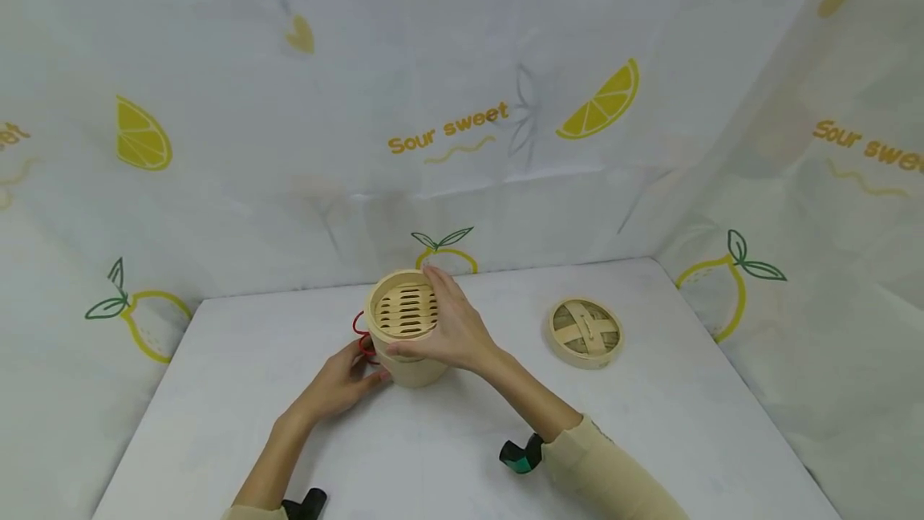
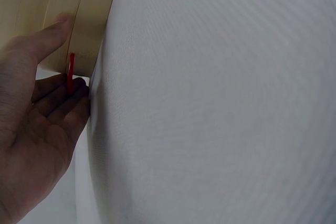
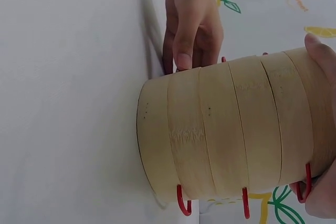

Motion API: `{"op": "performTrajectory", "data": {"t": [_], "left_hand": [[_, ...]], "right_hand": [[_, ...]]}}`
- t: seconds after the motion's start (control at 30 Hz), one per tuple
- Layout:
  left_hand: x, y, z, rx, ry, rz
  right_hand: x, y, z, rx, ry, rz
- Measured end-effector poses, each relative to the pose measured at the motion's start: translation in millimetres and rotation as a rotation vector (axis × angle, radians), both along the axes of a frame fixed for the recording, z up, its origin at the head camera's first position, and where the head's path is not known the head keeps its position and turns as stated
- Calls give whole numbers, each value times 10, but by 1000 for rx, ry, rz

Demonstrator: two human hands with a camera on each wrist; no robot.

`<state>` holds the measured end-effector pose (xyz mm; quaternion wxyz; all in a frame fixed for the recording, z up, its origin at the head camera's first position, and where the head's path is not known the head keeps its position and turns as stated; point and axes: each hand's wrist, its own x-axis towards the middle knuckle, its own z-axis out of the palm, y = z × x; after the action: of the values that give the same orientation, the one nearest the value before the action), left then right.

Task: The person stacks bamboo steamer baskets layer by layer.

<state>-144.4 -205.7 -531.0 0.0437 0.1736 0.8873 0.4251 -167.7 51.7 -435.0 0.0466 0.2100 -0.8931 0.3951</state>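
Observation:
A stack of small bamboo steamer baskets (image 1: 415, 373) stands upright on the white table, its slatted top tier facing up. Red loop handles (image 3: 245, 203) stick out from its sides. My right hand (image 1: 462, 334) spans the top tier from the right, thumb on the near side and fingers at the far rim, gripping it. Low on the left side, my left hand (image 1: 338, 383) holds the stack. In the left wrist view its thumb rests on the bamboo wall (image 2: 86, 35), and its fingers reach round behind a red handle (image 2: 71, 72).
The round bamboo lid (image 1: 585, 333) with crossed strips lies on the table (image 1: 693, 424) to the right of the stack. A white curtain (image 1: 346, 62) printed with lemons hangs behind the table and along its sides. Dark wrist-worn devices (image 1: 521, 456) show near both sleeves.

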Motion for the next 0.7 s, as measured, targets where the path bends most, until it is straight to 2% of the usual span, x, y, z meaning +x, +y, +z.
{"op": "performTrajectory", "data": {"t": [0.43, 0.7], "left_hand": [[-3, 4, -19, -4, 32, 5], [-15, -1, -26, -7, 54, 3]], "right_hand": [[39, 142, 26, -35, 32, 36], [142, 313, 29, -96, 36, -1]]}}
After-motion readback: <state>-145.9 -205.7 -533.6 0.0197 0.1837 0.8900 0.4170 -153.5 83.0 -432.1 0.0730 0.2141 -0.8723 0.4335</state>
